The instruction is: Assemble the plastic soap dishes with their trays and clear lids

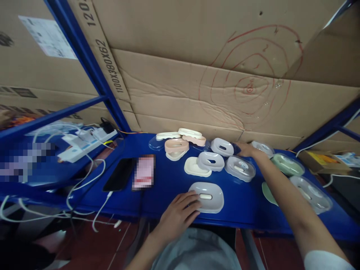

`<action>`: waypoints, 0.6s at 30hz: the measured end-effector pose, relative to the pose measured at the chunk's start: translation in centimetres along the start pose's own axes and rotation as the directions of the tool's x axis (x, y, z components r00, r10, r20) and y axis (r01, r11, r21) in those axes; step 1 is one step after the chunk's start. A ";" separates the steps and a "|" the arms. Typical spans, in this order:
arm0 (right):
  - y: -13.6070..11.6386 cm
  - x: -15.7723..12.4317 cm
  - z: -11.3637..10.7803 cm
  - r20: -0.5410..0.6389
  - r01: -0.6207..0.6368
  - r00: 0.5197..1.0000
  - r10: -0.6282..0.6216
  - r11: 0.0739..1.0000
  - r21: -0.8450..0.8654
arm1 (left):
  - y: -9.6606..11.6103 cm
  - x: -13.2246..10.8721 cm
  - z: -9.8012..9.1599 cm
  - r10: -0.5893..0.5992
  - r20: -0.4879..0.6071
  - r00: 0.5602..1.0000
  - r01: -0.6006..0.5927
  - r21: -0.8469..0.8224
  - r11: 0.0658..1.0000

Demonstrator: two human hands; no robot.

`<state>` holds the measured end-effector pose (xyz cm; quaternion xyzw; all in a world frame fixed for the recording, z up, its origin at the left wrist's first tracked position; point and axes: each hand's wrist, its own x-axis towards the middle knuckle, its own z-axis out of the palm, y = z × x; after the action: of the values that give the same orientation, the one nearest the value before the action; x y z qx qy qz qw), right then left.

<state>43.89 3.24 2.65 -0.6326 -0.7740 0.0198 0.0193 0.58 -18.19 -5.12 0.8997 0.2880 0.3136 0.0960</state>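
Note:
A light grey oval soap dish [216,202] with a cream bar in its centre slot lies near the table's front edge. My left hand [182,210] grips its left rim, fingers bent over the edge. My right arm stretches to the back of the table, where my right hand [245,149] closes on a clear plastic lid [237,150]; its fingertips are hard to make out. Just left of it is a grey slotted dish part [225,145]. Nearer stand another grey slotted part [216,166] leaning on a cream tray [192,165], and a grey dish under a clear cover [239,170].
Cream and pink dish parts [176,145] are piled at the back. Green [287,165] and grey [306,193] covered dishes lie right, partly behind my forearm. A black phone [119,174] and a blurred pink screen [144,172] lie left, near cables and a power strip [84,144]. Cardboard [168,86] walls the back.

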 end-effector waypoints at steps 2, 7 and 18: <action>0.8 0.5 0.7 0.036 0.000 0.999 0.000 1.000 0.017 | 0.0 0.0 0.0 0.003 0.000 1.000 -0.003 -0.001 1.000; 2.5 0.3 2.2 0.041 -0.003 0.999 0.000 0.997 0.082 | 0.1 0.1 0.0 -0.012 0.005 1.000 0.012 -0.011 1.000; 2.1 0.1 2.3 -0.065 -0.093 0.989 0.129 0.911 0.401 | 0.1 0.1 -0.1 -0.001 0.029 1.000 0.001 0.001 1.000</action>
<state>45.76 3.72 0.19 -0.6587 -0.7149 0.1489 0.1810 0.65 -18.24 -4.96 0.9040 0.2873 0.3004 0.0998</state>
